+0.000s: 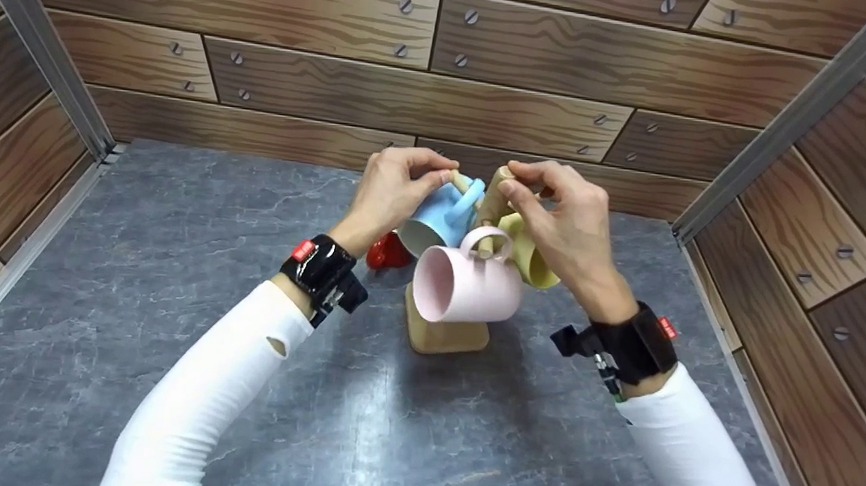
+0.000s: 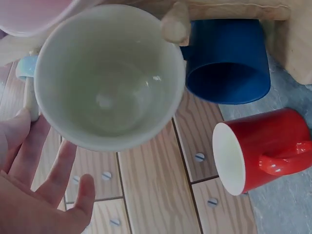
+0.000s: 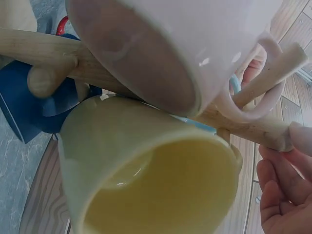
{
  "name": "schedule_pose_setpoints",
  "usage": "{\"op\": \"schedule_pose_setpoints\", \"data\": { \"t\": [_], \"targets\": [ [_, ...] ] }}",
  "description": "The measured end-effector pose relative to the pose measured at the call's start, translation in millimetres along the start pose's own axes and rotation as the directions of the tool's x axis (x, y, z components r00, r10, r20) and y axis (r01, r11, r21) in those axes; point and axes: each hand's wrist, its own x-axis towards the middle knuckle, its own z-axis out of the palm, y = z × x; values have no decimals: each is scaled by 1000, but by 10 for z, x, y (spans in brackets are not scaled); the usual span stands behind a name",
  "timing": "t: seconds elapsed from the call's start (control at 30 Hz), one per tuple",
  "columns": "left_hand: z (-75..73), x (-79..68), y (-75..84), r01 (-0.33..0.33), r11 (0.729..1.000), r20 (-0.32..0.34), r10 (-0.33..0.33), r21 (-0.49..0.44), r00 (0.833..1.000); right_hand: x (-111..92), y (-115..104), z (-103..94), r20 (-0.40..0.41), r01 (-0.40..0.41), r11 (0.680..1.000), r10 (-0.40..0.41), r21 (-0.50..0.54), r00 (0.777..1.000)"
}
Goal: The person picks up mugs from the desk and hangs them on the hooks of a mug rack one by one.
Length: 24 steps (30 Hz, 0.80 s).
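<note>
A wooden mug tree [image 1: 446, 339] stands on the grey surface between both hands. My left hand [image 1: 399, 184] pinches the tip of the peg on which a light blue mug [image 1: 431, 216] hangs by its handle. At the top of the post, my right hand [image 1: 566, 221] grips the wood between thumb and fingers. A pink mug [image 1: 479, 287] hangs from the peg facing me. Beside it, under my right hand, hangs a yellow mug [image 1: 534, 257]. Lower on the tree is a dark blue mug [image 2: 226, 58], seen in both wrist views.
A red mug [image 2: 273, 146] stands upright on the grey surface [image 1: 244, 382] behind the tree, to its left. Wood-plank-patterned walls [image 1: 412, 91] with metal corner rails [image 1: 787, 107] enclose the area at the back and sides.
</note>
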Motion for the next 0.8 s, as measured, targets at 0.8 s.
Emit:
{"op": "schedule_pose_setpoints", "data": {
  "t": [0.8],
  "targets": [
    [138,302,132,37,995,107,-46,87,993,33,-26,-15,1,-92,995,93,-34,996]
  ]
}}
